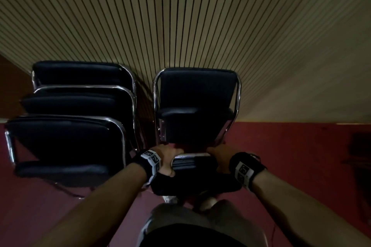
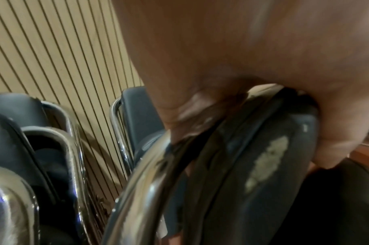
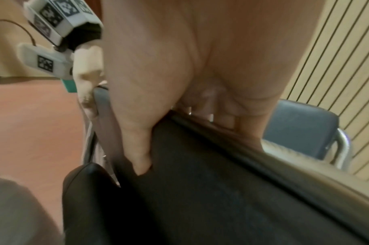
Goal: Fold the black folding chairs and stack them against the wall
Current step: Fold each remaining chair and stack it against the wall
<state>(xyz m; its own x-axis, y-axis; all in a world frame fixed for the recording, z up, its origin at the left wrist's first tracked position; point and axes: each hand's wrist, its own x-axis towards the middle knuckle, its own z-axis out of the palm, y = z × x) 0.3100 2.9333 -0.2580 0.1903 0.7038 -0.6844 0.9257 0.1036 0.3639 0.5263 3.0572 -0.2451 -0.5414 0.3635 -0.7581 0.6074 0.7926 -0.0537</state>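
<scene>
I hold a folded black chair (image 1: 192,174) with a chrome frame upright in front of my body. My left hand (image 1: 168,160) grips the left end of its top rail, fingers curled over the chrome tube (image 2: 150,174). My right hand (image 1: 219,156) grips the right end, thumb on the black backrest pad (image 3: 221,190) and fingers behind it. Just beyond stands another black chair (image 1: 196,104) leaning on the slatted wall (image 1: 200,16). To its left three more black chairs (image 1: 76,118) lean in a stack against the same wall.
The floor (image 1: 291,156) is dark red and bare to the right. A dark shape (image 1: 359,152) lies on it at the far right edge. My grey trousers and a shoe show below the held chair. The room is dim.
</scene>
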